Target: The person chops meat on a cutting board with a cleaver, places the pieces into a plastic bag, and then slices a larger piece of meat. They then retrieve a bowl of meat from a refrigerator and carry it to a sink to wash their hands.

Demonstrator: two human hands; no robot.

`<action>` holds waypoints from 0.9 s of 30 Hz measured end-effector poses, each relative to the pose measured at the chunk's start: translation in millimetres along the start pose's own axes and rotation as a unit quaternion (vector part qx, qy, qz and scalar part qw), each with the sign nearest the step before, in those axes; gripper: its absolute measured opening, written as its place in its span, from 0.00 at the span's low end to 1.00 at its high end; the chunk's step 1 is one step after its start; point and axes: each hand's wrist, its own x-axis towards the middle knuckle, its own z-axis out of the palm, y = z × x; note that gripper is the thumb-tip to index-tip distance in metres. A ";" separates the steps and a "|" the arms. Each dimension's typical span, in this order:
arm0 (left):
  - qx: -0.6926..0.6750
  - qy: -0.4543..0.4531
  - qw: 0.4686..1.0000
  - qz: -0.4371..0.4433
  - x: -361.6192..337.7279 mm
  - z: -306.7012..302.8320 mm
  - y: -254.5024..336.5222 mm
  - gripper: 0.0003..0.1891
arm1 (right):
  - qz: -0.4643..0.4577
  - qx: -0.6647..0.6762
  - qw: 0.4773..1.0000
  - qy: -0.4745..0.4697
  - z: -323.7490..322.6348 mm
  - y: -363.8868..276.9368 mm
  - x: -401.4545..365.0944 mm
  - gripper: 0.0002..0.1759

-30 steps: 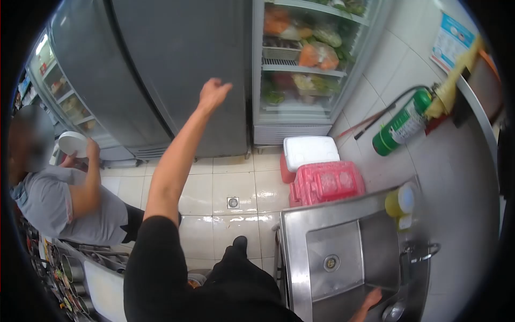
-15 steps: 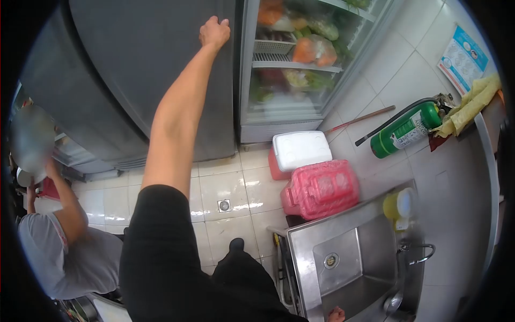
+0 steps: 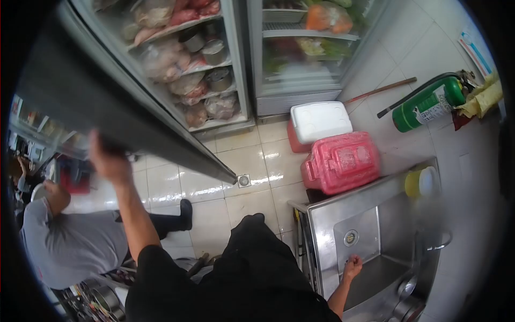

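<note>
My left hand (image 3: 110, 158) is at the outer face of a grey fridge door (image 3: 134, 118), which stands swung open; its fingers are smeared by motion. Behind the door, the fridge shelves (image 3: 206, 67) hold bagged meat (image 3: 166, 59) and metal pots (image 3: 214, 52). My right hand (image 3: 352, 265) hovers over the steel sink (image 3: 327, 220), fingers curled together, with nothing visible in them.
A glass-door fridge (image 3: 300, 88) with vegetables stands beside it. A white-lidded cooler (image 3: 321, 122) and a red cooler (image 3: 346, 162) sit by the sink. A fire extinguisher (image 3: 429, 104) is at the right wall. A co-worker in grey (image 3: 75, 241) stands at left.
The grey door has swung open to the left, revealing the shelves. My left hand has moved left and down with it. My right hand has come further into view over the sink.
</note>
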 end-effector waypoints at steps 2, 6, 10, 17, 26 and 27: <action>-0.118 -0.005 0.993 -0.028 7.3 -74.1 24.3 0.18 | -0.023 -0.019 0.999 -0.024 16.9 0.2 13.8 0.05; 0.224 0.075 0.948 0.215 27.1 -160.3 51.1 0.15 | -0.060 -0.074 0.993 -0.069 47.8 -30.2 34.9 0.05; 0.409 0.061 0.835 0.363 66.1 -243.2 62.5 0.17 | -0.080 -0.024 0.989 -0.124 72.5 -32.0 70.8 0.05; 0.387 0.034 0.865 0.317 115.7 -311.2 68.9 0.25 | -0.106 -0.031 0.982 -0.154 94.9 -75.0 61.4 0.05; 0.177 0.034 0.946 0.268 126.2 -323.7 56.5 0.17 | -0.132 -0.085 0.981 -0.117 81.3 -32.4 35.9 0.10; 0.135 0.065 0.959 0.241 118.7 -309.7 55.6 0.17 | -0.126 -0.072 0.983 -0.113 78.9 -31.4 31.7 0.11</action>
